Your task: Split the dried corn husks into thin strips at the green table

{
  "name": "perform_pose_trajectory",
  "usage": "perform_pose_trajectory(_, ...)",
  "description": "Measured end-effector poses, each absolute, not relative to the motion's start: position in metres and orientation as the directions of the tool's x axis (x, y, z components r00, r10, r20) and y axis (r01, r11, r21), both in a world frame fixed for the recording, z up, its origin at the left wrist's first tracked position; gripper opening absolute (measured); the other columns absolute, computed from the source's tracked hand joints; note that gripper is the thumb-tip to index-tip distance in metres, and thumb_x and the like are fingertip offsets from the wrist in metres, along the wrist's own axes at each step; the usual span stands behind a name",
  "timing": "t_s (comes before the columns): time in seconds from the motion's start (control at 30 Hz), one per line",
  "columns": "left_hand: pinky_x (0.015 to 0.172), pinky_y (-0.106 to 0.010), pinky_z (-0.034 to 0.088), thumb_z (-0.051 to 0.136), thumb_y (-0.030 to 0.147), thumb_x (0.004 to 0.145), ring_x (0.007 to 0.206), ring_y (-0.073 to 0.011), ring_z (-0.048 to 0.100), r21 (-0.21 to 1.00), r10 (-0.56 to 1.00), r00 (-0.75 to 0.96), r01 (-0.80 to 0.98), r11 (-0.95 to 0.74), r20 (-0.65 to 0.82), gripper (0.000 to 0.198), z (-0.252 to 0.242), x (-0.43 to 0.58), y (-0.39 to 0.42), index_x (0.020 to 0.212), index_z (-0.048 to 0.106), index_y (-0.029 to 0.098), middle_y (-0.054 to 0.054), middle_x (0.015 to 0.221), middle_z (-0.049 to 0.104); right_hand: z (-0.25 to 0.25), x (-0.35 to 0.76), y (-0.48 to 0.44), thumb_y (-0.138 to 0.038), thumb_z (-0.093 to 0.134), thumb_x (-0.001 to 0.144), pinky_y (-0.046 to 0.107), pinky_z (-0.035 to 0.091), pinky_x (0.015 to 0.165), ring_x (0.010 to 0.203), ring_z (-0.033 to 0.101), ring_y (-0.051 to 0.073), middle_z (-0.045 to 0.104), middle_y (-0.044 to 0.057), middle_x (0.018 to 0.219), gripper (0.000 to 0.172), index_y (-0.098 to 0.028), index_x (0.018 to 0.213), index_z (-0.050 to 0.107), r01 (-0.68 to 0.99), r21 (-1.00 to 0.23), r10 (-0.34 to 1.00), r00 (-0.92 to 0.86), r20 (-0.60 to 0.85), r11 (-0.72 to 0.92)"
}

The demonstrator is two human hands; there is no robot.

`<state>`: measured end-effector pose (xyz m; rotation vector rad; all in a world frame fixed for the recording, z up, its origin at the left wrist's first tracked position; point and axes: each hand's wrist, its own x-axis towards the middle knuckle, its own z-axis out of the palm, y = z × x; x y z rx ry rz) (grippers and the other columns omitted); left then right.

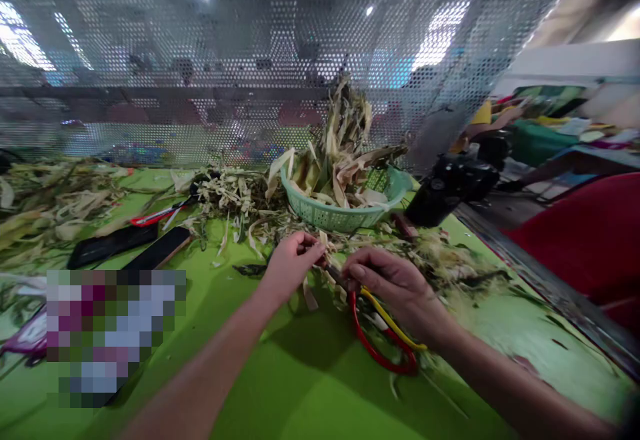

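Note:
My left hand [293, 263] is closed in a pinch on a pale strip of dried corn husk [323, 239], low over the green table. Just to its right, the fingertips of my right hand [395, 287] are pressed together; whatever they hold is too small or hidden to make out. A narrow dark piece [336, 273] runs between the two hands. Scissors with red and yellow handles [383, 363] show under and beside my right hand, their blades not clearly visible. Cut husk scraps [310, 295] hang or lie below my fingers.
A green plastic basket [333, 215] full of dried husks stands ahead. Husk heaps [65, 197] spread left, with a red cutter [160, 213] and a dark phone-like slab [157, 250]. A black object [440, 190] stands right, near a red chair [585, 240]. Perforated mesh [225, 93] rises behind.

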<state>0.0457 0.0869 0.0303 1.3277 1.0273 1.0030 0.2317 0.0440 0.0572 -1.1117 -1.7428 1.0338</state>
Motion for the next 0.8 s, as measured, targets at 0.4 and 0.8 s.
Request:
perform_pose_trajectory(0.4, 0.069, -0.024, 0.042, 0.068, 0.042, 0.075, 0.07, -0.0108, 0.053, 0.995, 0.934, 0.351, -0.093, -0.041, 0.072, 0.031, 0.031, 0.052, 0.079, 0.091, 0.06, 0.016, 0.0, 0.075, 0.059, 0.046, 0.24, 0.057, -0.039, 0.059, 0.086, 0.027, 0.045, 0.067, 0.075, 0.056, 0.017, 0.061, 0.002, 0.081, 0.019, -0.02, 0.09, 0.058, 0.479, -0.816, 0.942, -0.249, 0.227, 0.323)
perform_pose_trajectory(0.8, 0.071, -0.025, 0.045, 0.074, 0.036, 0.07, 0.071, -0.0107, 0.055, 0.985, 0.914, 0.394, -0.17, -0.033, 0.099, 0.03, 0.032, 0.054, 0.081, 0.084, 0.06, 0.014, -0.001, 0.078, 0.062, 0.043, 0.237, 0.058, -0.036, 0.06, 0.085, 0.026, 0.04, 0.066, 0.071, 0.05, 0.015, 0.056, 0.0, 0.076, 0.016, -0.019, 0.086, 0.057, 0.428, -0.851, 0.95, -0.199, 0.24, 0.305)
